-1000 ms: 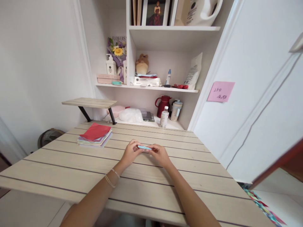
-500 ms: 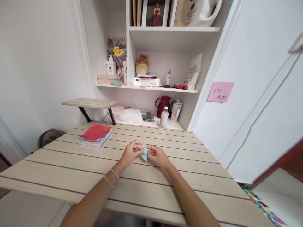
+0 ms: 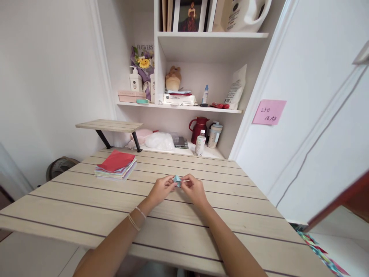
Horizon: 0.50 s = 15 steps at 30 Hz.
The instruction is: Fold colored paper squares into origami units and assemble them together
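Note:
A small folded piece of light blue paper (image 3: 177,180) is pinched between the fingertips of both my hands, just above the slatted wooden table (image 3: 86,200). My left hand (image 3: 162,189) grips its left side, with thin bracelets on that wrist. My right hand (image 3: 193,188) grips its right side. Both hands are closed on the paper, near the table's middle. Most of the paper is hidden by my fingers.
A stack of coloured paper sheets (image 3: 116,165), red on top, lies at the table's far left. Behind stand a small raised wooden shelf (image 3: 109,125), a red jug (image 3: 198,128), a small bottle (image 3: 200,143) and filled wall shelves. A pink note (image 3: 268,112) sticks to the right wall.
The blue paper was held flat between my hands, then showed as a hanging triangle, and now is bunched small between my fingertips. My hands have drawn closer together.

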Each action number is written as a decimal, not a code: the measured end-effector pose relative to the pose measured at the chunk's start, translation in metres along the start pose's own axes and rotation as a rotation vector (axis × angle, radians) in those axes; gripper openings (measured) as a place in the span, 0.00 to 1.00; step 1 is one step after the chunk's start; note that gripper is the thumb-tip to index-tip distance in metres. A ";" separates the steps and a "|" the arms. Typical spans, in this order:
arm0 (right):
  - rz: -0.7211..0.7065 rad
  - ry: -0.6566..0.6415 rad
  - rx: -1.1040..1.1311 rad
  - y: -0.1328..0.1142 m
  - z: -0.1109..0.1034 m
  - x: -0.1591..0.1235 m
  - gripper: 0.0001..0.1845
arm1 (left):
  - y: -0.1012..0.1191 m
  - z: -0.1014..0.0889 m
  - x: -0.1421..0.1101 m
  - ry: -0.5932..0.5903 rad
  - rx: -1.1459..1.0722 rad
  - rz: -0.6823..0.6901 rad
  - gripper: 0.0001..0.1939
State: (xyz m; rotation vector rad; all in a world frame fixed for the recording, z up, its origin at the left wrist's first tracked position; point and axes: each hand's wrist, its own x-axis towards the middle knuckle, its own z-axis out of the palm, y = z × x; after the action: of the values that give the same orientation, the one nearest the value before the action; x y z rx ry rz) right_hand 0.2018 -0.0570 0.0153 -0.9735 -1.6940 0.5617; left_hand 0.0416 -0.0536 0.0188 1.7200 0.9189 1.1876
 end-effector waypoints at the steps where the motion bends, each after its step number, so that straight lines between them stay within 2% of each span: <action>1: -0.005 -0.010 -0.022 -0.001 0.000 -0.001 0.06 | 0.001 -0.001 -0.001 -0.018 0.083 0.039 0.14; 3: -0.022 -0.021 -0.106 -0.001 0.003 -0.002 0.09 | 0.003 -0.002 -0.002 -0.032 0.263 0.110 0.12; 6: -0.051 -0.018 -0.272 -0.002 0.007 -0.004 0.14 | 0.003 -0.002 -0.004 0.009 0.451 0.178 0.11; 9: -0.081 -0.023 -0.399 -0.004 0.011 -0.004 0.15 | -0.001 0.003 -0.004 0.072 0.510 0.217 0.14; 12: -0.075 -0.014 -0.435 -0.007 0.012 -0.003 0.16 | -0.004 0.008 -0.006 0.109 0.568 0.233 0.17; 15: -0.040 -0.011 -0.474 -0.008 0.013 -0.004 0.14 | -0.007 0.010 -0.007 0.101 0.659 0.176 0.18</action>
State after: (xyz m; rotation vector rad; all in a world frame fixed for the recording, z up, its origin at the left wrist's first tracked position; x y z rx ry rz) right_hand 0.1878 -0.0633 0.0153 -1.2645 -1.8943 0.1346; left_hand 0.0489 -0.0597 0.0081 2.3120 1.3472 1.1644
